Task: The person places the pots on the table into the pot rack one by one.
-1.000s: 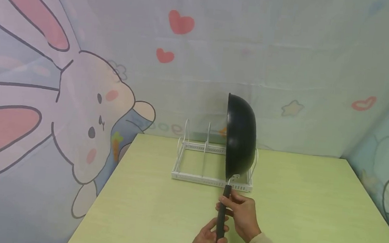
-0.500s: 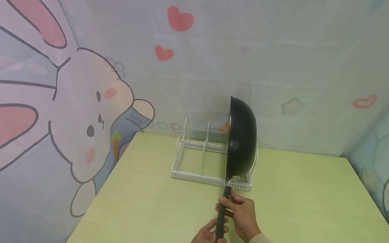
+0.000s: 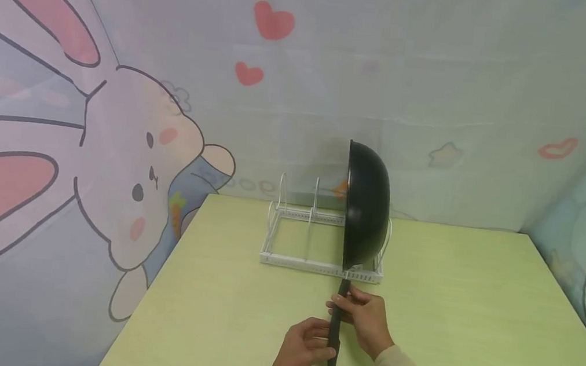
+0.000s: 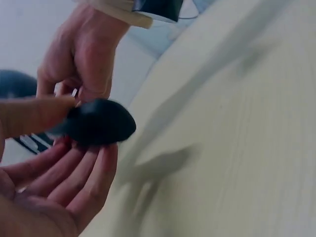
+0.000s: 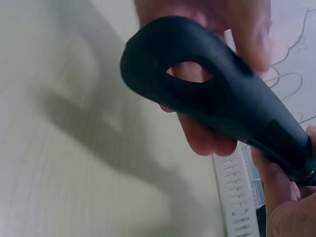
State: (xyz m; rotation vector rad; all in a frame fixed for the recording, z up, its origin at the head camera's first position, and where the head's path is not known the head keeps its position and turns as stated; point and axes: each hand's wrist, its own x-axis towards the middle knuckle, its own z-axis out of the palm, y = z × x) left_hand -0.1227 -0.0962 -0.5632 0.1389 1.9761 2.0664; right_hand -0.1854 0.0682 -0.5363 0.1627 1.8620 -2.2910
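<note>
A black pan stands on its edge in the right end of a white wire rack, its handle pointing toward me. My right hand grips the handle just below the pan. My left hand lies against the handle's lower part from the left, its fingers nearly straight under the handle end and the thumb beside it. In the right wrist view the looped handle end fills the frame, with my right hand at the lower right.
The rack sits at the back of a pale green table, with two free dividers to the pan's left. A printed cloth with a rabbit hangs behind and to the left. The table's left edge runs close to my left hand.
The pan has sunk lower into the rack. My left hand has let go its wrapped grip on the handle's end and shifted left and up, its fingers now straightened.
</note>
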